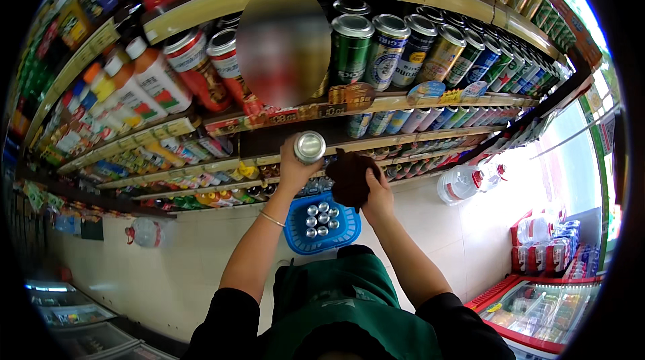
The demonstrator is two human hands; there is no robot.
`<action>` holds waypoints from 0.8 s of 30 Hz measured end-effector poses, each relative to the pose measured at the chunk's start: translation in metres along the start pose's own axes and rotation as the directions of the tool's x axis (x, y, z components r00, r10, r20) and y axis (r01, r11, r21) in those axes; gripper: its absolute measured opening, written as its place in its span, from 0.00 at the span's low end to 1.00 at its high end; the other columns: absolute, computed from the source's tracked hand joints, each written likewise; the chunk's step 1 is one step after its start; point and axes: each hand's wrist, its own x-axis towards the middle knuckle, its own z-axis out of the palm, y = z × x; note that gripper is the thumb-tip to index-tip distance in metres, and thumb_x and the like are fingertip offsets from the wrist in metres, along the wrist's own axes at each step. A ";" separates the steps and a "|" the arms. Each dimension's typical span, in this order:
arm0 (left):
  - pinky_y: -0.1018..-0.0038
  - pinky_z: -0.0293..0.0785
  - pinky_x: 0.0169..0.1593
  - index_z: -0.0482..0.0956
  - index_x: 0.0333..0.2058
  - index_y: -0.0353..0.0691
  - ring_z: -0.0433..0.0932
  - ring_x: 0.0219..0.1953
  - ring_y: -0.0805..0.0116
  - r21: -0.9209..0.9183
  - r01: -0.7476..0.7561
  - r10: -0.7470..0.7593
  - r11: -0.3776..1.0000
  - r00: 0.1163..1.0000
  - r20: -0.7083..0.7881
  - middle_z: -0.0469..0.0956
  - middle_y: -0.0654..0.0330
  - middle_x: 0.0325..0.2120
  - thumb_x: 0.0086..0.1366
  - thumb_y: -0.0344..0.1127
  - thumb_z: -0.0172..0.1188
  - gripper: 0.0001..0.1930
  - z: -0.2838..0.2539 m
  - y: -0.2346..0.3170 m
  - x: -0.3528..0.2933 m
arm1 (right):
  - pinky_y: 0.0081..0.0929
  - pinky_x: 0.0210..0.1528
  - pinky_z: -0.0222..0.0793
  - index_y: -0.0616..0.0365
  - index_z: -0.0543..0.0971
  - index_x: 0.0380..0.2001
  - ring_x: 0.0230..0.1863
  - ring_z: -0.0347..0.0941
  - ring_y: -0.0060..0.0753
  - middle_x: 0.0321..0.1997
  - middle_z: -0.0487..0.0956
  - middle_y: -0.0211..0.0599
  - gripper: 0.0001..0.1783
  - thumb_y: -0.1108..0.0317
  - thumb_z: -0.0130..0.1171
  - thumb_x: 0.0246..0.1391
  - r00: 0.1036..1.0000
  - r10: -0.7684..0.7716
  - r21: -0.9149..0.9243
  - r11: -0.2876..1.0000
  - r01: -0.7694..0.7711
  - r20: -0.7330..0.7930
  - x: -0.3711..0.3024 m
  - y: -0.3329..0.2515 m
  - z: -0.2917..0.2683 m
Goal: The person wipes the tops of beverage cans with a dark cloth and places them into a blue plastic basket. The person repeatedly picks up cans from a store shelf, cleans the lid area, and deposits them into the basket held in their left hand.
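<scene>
My left hand (293, 170) is wrapped round a drink can (310, 147), its bare silver end facing up. It is held in front of the shelf rack, close to a yellow shelf edge. Just to the right, my right hand (378, 200) grips a bunched dark brown cloth (349, 180) that hangs to the left of the fingers. The cloth and the can are near each other, with a small gap between. Below both hands, a blue plastic basket (314, 249) stands on the floor with several silver-topped cans (323, 219) in it.
Beer cans (353, 47) line the upper shelf, with bottles (153, 71) to the left. Large water bottles (459, 185) stand on the tiled floor (430, 225) at right, another at left. A red-rimmed glass-topped freezer (531, 309) is at lower right. A blurred oval hides part of the shelf.
</scene>
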 end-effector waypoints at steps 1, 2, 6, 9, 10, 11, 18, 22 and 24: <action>0.60 0.67 0.57 0.69 0.53 0.38 0.71 0.52 0.48 -0.026 -0.006 0.006 1.000 1.000 0.009 0.72 0.49 0.48 0.43 0.32 0.76 0.37 -0.010 0.010 -0.014 | 0.33 0.58 0.70 0.55 0.66 0.64 0.62 0.68 0.37 0.63 0.70 0.40 0.22 0.70 0.46 0.68 0.983 -0.142 -0.152 0.976 0.159 0.116 -0.016 -0.004 0.011; 0.60 0.67 0.57 0.69 0.53 0.38 0.71 0.52 0.49 -0.081 -0.017 0.018 0.997 1.000 0.016 0.72 0.50 0.48 0.43 0.31 0.76 0.37 -0.018 0.021 -0.026 | 0.32 0.59 0.70 0.55 0.64 0.65 0.63 0.67 0.36 0.64 0.69 0.40 0.23 0.72 0.44 0.68 0.932 -0.262 -0.273 0.904 0.328 0.252 -0.028 -0.006 0.019; 0.65 0.72 0.55 0.68 0.55 0.38 0.76 0.51 0.53 -0.155 0.019 -0.012 0.988 0.999 0.042 0.74 0.50 0.47 0.45 0.33 0.76 0.37 -0.045 0.057 -0.071 | 0.41 0.73 0.47 0.62 0.55 0.69 0.73 0.52 0.48 0.72 0.58 0.50 0.42 0.81 0.54 0.49 0.604 -0.165 -0.567 0.226 0.792 0.780 -0.074 -0.028 0.073; 0.64 0.74 0.51 0.67 0.55 0.34 0.78 0.48 0.51 -0.503 0.133 -0.124 0.854 0.991 0.050 0.77 0.49 0.46 0.49 0.34 0.73 0.35 -0.053 0.066 -0.083 | 0.45 0.75 0.41 0.69 0.55 0.67 0.75 0.45 0.53 0.73 0.54 0.54 0.42 0.74 0.55 0.48 0.458 0.034 -0.392 -0.463 0.795 0.889 -0.097 -0.012 0.105; 0.64 0.74 0.51 0.67 0.55 0.34 0.78 0.48 0.50 -0.670 0.189 -0.189 0.718 0.979 0.073 0.77 0.48 0.46 0.51 0.34 0.72 0.34 -0.057 0.057 -0.086 | 0.45 0.75 0.42 0.72 0.56 0.66 0.75 0.46 0.53 0.72 0.55 0.55 0.40 0.73 0.53 0.49 0.425 0.050 -0.335 -0.534 0.776 0.904 -0.102 -0.005 0.110; 0.64 0.74 0.51 0.66 0.55 0.33 0.78 0.49 0.49 -0.804 0.233 -0.250 0.548 0.962 0.108 0.76 0.48 0.47 0.52 0.33 0.71 0.34 -0.060 0.056 -0.085 | 0.45 0.74 0.43 0.74 0.56 0.65 0.75 0.47 0.53 0.71 0.56 0.56 0.38 0.72 0.50 0.51 0.402 0.064 -0.283 -0.609 0.741 0.913 -0.107 -0.002 0.114; 0.64 0.71 0.56 0.66 0.56 0.36 0.77 0.51 0.53 -0.407 -0.026 0.081 0.913 0.990 0.119 0.75 0.49 0.50 0.57 0.33 0.68 0.30 -0.101 0.126 -0.100 | 0.48 0.64 0.59 0.69 0.70 0.52 0.56 0.68 0.57 0.48 0.74 0.56 0.26 0.72 0.53 0.46 0.263 -0.115 -0.270 -0.665 0.696 0.958 -0.148 0.002 0.142; 0.66 0.71 0.56 0.67 0.55 0.37 0.77 0.51 0.54 -0.123 0.111 -0.090 0.986 0.981 0.170 0.77 0.52 0.48 0.51 0.36 0.74 0.35 -0.121 0.152 -0.103 | 0.45 0.52 0.69 0.60 0.71 0.47 0.50 0.74 0.55 0.48 0.74 0.57 0.22 0.80 0.55 0.44 0.557 -0.256 -0.593 -0.093 0.800 0.790 -0.131 -0.022 0.139; 0.67 0.73 0.53 0.68 0.55 0.37 0.78 0.49 0.60 -0.283 0.190 -0.147 0.940 0.975 0.166 0.78 0.54 0.47 0.45 0.34 0.76 0.37 -0.133 0.147 -0.101 | 0.42 0.49 0.74 0.60 0.69 0.51 0.47 0.77 0.49 0.49 0.76 0.52 0.18 0.77 0.50 0.56 0.821 -0.221 -0.628 0.551 0.550 0.526 -0.141 -0.046 0.151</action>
